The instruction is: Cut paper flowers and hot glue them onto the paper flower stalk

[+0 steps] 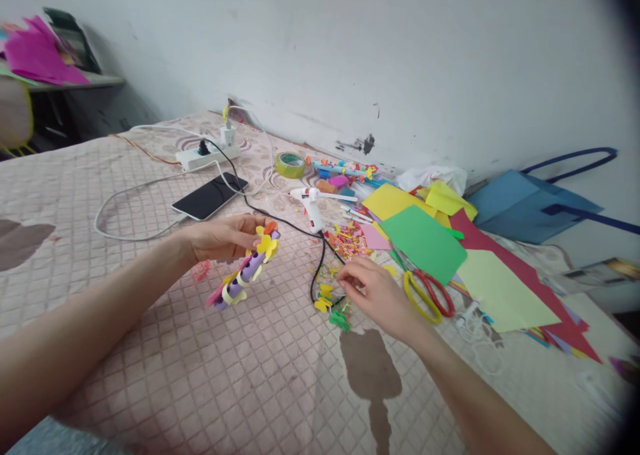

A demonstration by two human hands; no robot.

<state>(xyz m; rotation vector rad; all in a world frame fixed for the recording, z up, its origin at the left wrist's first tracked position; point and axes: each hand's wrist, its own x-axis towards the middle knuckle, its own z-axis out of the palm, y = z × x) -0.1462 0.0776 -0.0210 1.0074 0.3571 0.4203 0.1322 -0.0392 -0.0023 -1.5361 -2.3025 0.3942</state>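
Observation:
My left hand (227, 237) is closed round the upper end of a purple decorated stick (249, 268), held tilted above the bedspread. Dark dots, yellow flower shapes and pale strips cover the stick, with a bit of orange at its top. Over on the right, my right hand (373, 292) has its fingers curled together; whatever they may pinch is too small to make out. Just left of those fingers lie yellow cut-out shapes (324, 300) and a green cut-out shape (340, 320). A white glue gun (311, 208) rests beyond both hands, its black cord running near the right fingers.
Red-and-yellow scissors (430, 295) lie right of my right hand, beside a green sheet (424, 242) and other coloured paper. Small paper scraps (347, 240) are scattered behind it. A phone (210, 196), power strip (207, 155) and tape roll (290, 164) sit farther back, with cables between.

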